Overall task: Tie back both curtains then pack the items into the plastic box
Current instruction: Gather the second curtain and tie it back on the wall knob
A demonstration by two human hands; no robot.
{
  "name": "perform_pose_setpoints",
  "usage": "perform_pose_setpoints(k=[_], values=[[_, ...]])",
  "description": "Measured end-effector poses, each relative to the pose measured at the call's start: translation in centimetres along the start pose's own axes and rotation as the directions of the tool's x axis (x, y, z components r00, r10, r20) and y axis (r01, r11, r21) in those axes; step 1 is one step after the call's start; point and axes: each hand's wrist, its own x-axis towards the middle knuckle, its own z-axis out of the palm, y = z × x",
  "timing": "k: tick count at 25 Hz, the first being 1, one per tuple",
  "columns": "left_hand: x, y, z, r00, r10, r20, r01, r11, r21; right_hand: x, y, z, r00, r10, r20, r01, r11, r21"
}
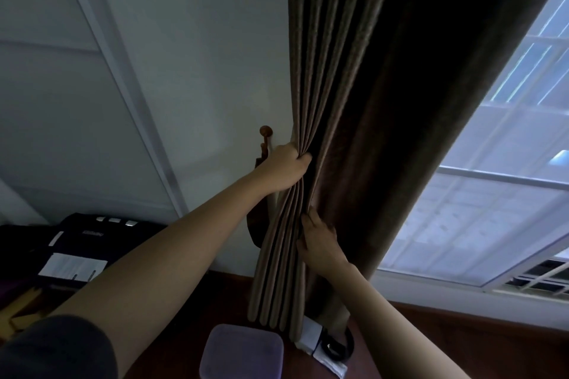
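Observation:
A dark brown pleated curtain [345, 71] hangs beside the window. My left hand [284, 168] is closed around its gathered folds at mid height, close to a round wooden wall hook [266, 131]. A brown tieback strap [257, 224] hangs from that hook behind my wrist, partly hidden. Lower down, my right hand [318, 241] presses against the folds with its fingers curled into the fabric. Below on the wooden surface sits a translucent plastic box [241, 351]. A white packet [311, 337] and a black coiled item [337, 346] lie next to it, partly under the curtain hem.
A bright window [492, 194] with a white frame fills the right side. A white wall [184, 71] is on the left. A dark case with white labels [83, 243] lies at the lower left. The wooden surface [462, 348] runs along the bottom.

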Motion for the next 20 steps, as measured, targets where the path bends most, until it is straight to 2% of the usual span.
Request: perform_pose_setpoints(k=[7, 10, 13, 15, 16, 17, 18, 19, 20], values=[[0.3, 0.3, 0.6, 0.998, -0.043, 0.052, 0.046, 0.997, -0.061, 0.5, -0.1, 0.7, 0.999, 0.027, -0.023, -0.027, 1.000, -0.006], [0.3, 1.0, 1.3, 0.995, -0.021, 0.096, 0.020, 1.000, 0.013, 0.5, -0.3, 1.0, 0.997, 0.060, -0.045, -0.061, 0.998, -0.013], [0.8, 1.3, 2.0, 0.996, 0.078, -0.036, -0.072, 0.987, 0.144, 0.4, -0.3, 0.7, 0.999, 0.029, -0.045, -0.029, 1.000, -0.001], [1.0, 0.9, 2.1, 0.989, 0.104, -0.100, -0.090, 0.986, 0.138, 0.0, 0.1, -0.2, 1.000, -0.025, -0.019, 0.024, 0.999, -0.035], [1.0, 0.7, 2.0, 0.989, 0.100, -0.106, -0.087, 0.988, 0.126, -0.4, 0.4, -1.0, 0.997, -0.052, -0.054, 0.047, 0.995, -0.090], [0.9, 0.4, 1.7, 0.991, 0.088, -0.097, -0.077, 0.990, 0.115, -0.8, 0.8, -2.0, 0.980, -0.083, -0.178, 0.060, 0.990, -0.129], [0.8, 0.2, 1.3, 0.994, 0.077, -0.083, -0.069, 0.993, 0.097, -1.4, 1.0, -3.3, 0.908, -0.098, -0.408, 0.052, 0.991, -0.121], [0.7, -0.1, 0.9, 0.995, 0.069, -0.072, -0.063, 0.995, 0.073, -2.1, 0.9, -5.2, 0.751, -0.042, -0.659, 0.015, 0.999, -0.047], [0.7, -0.4, 0.6, 0.995, 0.070, -0.067, -0.066, 0.996, 0.051, -2.6, 1.0, -7.5, 0.530, 0.068, -0.845, -0.007, 0.997, 0.076]])
